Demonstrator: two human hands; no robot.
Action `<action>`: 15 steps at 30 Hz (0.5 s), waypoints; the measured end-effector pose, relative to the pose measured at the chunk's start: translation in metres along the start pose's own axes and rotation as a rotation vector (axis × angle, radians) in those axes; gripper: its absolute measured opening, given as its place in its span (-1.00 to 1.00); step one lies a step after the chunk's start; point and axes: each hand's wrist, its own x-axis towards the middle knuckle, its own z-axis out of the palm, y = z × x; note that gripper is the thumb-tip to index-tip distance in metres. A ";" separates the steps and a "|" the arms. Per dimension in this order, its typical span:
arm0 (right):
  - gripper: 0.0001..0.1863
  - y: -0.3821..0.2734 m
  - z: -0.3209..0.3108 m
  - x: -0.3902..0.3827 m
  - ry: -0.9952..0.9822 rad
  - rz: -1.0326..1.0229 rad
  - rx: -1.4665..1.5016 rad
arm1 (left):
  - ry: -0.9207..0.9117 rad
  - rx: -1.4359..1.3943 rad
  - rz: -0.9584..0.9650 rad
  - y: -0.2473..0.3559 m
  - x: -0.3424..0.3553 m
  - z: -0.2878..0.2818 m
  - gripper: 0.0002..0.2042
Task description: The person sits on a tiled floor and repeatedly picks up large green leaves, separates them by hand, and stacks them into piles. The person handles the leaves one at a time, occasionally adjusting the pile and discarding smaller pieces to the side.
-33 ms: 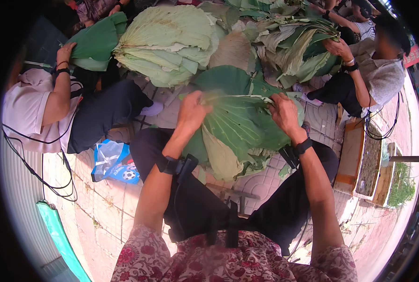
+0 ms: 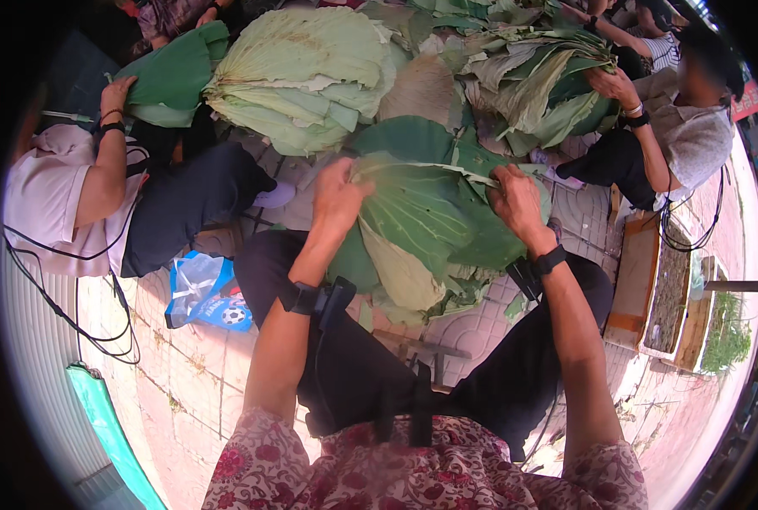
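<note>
A large green lotus leaf (image 2: 426, 225), folded over with pale ribs fanning out, spans the space between my hands above my lap. My left hand (image 2: 339, 200) is closed at the left end of its folded top edge, slightly blurred. At the other end, my right hand (image 2: 517, 204) pinches the fold between thumb and fingers. More leaves lie beneath, with a dry yellow-green piece (image 2: 409, 276) hanging toward me and a darker leaf (image 2: 404, 140) behind.
Beyond my hands lies a big pale leaf pile (image 2: 302, 81), with another loose heap (image 2: 540, 81) to its right. People sit at both sides handling leaves. A blue bag (image 2: 209, 293) rests on the paving at left, and planter boxes (image 2: 664, 293) stand at right.
My left hand has shifted slightly left and up along the leaf's folded edge. My right hand stays nearly in place.
</note>
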 end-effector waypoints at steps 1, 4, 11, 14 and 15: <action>-0.78 0.007 0.002 0.009 -0.002 0.004 -0.009 | 0.104 -0.099 -0.016 0.017 0.004 -0.011 -0.71; -0.77 0.021 0.026 0.003 -0.138 0.043 -0.022 | 0.305 -0.321 0.006 0.020 0.000 -0.029 -0.74; -0.61 0.046 0.104 -0.074 -0.832 0.011 -0.182 | 0.361 -0.483 -0.081 0.021 -0.002 -0.046 -0.68; -0.58 0.040 0.129 -0.088 -0.967 0.000 -0.192 | 0.374 -0.530 -0.113 0.023 0.000 -0.046 -0.68; -0.58 0.032 0.138 -0.090 -0.917 0.017 -0.168 | 0.373 -0.563 -0.122 0.024 0.000 -0.046 -0.68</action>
